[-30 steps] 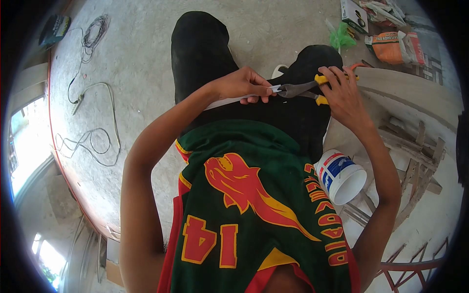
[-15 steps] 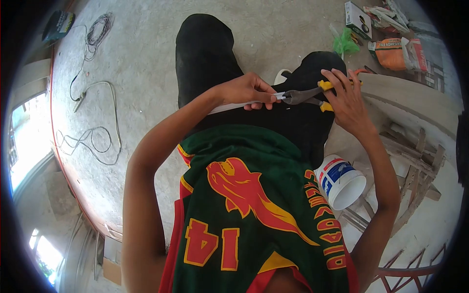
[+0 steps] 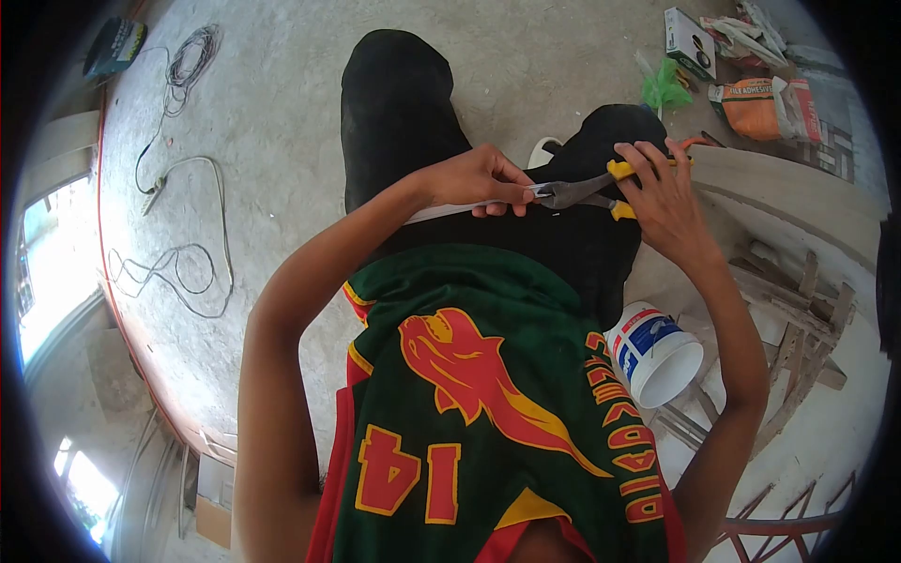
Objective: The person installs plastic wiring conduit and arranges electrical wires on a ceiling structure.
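My left hand (image 3: 488, 183) pinches a long, thin white strip (image 3: 441, 212) close to its end, above my lap. Its other end passes behind my left forearm. In my right hand (image 3: 662, 192) are pliers (image 3: 568, 193) with yellow handles and dark metal jaws. The handles stand apart, with my fingers over the upper one and the lower one by my palm. The jaws meet the strip's end right beside my left fingertips; whether they bite into it is too small to tell. A tiny white scrap (image 3: 556, 214) lies on my dark trousers below the jaws.
A white bucket (image 3: 671, 366) lies tilted by my right leg, near wooden pieces (image 3: 798, 319). Ahead right are a tile adhesive bag (image 3: 751, 108), a box (image 3: 690, 42) and green plastic (image 3: 666, 86). Cables (image 3: 188, 56) and a dark bucket (image 3: 114, 47) are at left.
The pliers' jaws have shifted slightly left, nearer to my left fingertips and further over the strip's end. Less of the strip shows between fingers and jaws.
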The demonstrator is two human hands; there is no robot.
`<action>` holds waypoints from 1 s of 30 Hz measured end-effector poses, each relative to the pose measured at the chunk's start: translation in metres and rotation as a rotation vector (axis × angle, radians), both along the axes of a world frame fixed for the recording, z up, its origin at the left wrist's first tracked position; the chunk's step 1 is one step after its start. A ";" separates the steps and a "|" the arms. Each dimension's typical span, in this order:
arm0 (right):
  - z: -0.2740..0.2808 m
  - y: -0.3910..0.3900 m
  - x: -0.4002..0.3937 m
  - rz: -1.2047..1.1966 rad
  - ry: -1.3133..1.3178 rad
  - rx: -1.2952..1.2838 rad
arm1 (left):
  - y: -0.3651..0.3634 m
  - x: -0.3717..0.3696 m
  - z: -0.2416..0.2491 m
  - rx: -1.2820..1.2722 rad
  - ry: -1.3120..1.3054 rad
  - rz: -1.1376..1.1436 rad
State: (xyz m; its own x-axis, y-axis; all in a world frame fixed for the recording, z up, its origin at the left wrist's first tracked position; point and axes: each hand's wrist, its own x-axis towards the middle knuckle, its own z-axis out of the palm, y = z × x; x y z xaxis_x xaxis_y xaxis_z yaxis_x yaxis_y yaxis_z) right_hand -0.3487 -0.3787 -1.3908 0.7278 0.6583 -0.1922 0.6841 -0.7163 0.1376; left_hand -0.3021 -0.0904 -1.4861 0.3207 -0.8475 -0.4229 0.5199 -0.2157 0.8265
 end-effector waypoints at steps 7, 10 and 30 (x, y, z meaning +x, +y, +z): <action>0.006 0.007 0.000 0.003 -0.096 0.020 | 0.001 0.000 -0.001 -0.002 0.003 0.006; 0.005 0.007 -0.001 0.006 -0.122 0.012 | 0.002 0.001 0.001 0.008 0.006 0.003; -0.004 -0.007 0.013 0.135 -0.085 0.130 | 0.006 0.002 0.003 -0.051 0.053 0.150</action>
State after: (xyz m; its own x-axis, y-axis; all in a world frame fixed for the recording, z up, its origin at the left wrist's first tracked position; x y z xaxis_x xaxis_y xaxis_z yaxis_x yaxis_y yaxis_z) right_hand -0.3360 -0.3859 -1.3945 0.6411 0.7663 -0.0409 0.7651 -0.6341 0.1118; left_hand -0.3003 -0.0846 -1.4835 0.4233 -0.8129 -0.4001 0.5865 -0.0908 0.8049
